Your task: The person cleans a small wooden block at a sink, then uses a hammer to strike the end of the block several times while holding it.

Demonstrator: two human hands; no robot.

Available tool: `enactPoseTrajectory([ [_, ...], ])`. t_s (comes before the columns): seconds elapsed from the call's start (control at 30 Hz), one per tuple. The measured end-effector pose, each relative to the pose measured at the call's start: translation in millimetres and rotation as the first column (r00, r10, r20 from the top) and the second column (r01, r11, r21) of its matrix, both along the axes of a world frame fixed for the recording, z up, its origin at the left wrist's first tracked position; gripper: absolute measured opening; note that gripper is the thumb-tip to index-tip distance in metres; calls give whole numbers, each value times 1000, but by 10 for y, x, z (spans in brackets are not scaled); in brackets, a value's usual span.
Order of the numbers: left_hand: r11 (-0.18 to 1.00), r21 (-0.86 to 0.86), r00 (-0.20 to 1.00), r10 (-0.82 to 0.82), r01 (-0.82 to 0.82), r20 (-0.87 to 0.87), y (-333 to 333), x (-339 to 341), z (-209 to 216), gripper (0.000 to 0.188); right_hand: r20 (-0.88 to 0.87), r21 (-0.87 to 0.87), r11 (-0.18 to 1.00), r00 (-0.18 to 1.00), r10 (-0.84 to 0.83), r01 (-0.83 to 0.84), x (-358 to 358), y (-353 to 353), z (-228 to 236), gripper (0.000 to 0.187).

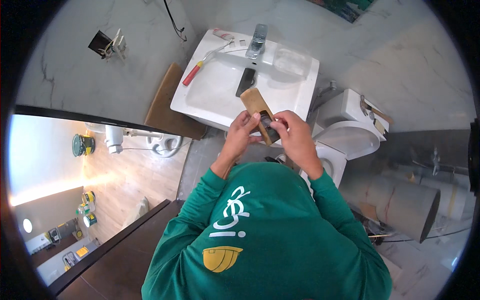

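Plane (pixel 255 101), wooden and blocky, was in both hands in front of the person's chest, tilted above the near edge of the sink (pixel 207 92). Its longer end pointed away, up and left toward the bowl, while the dark slot lay near the fingers. The left hand (pixel 238 138) was closed on its left side, thumb on the face and fingers reaching underneath. The right hand (pixel 298 136) was closed on the other side, its thumb and fingertips pressed at the slot; what lay inside was too dark to make out. Beyond the plane, a black block (pixel 245 82) rested in the bowl beside the drain, below the tap (pixel 257 41). A roller (pixel 191 75) lay along the sink's left side, red handle nearest and sleeve at the back corner. Left of the sink stood a brown board (pixel 170 100), and above it an open socket (pixel 119 44) hung from the wall. On the right, a hammer (pixel 378 113) rested on the toilet (pixel 345 140), whose lid was raised. A white stool (pixel 164 146) stood on the floor (pixel 130 172) to the left, well apart.
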State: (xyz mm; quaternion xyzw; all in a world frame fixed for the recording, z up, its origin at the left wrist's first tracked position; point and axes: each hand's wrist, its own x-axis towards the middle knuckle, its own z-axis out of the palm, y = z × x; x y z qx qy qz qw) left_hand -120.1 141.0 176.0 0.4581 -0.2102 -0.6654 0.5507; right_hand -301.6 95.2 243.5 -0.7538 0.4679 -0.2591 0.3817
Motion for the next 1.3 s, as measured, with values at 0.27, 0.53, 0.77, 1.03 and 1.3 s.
enactPoseTrajectory([
  [0.27,999,-17,969,30,-35,-244,91,134,43,39,81,175,984,996,-31,16,-151,3,-144,29],
  [0.53,990,-123,989,48,-66,-142,380,135,114,51,266,364,911,959,96,-192,39,208,-305,29],
  [0.77,990,-52,983,122,-130,-134,653,452,-23,57,275,461,837,944,182,-296,279,221,-323,30],
  [1.03,945,-25,932,317,-326,-173,1137,932,-415,67,200,374,873,947,253,-313,469,130,-470,32],
  [1.3,980,95,966,189,-175,-175,1164,992,-479,65,206,379,920,978,22,-100,53,259,-587,28],
])
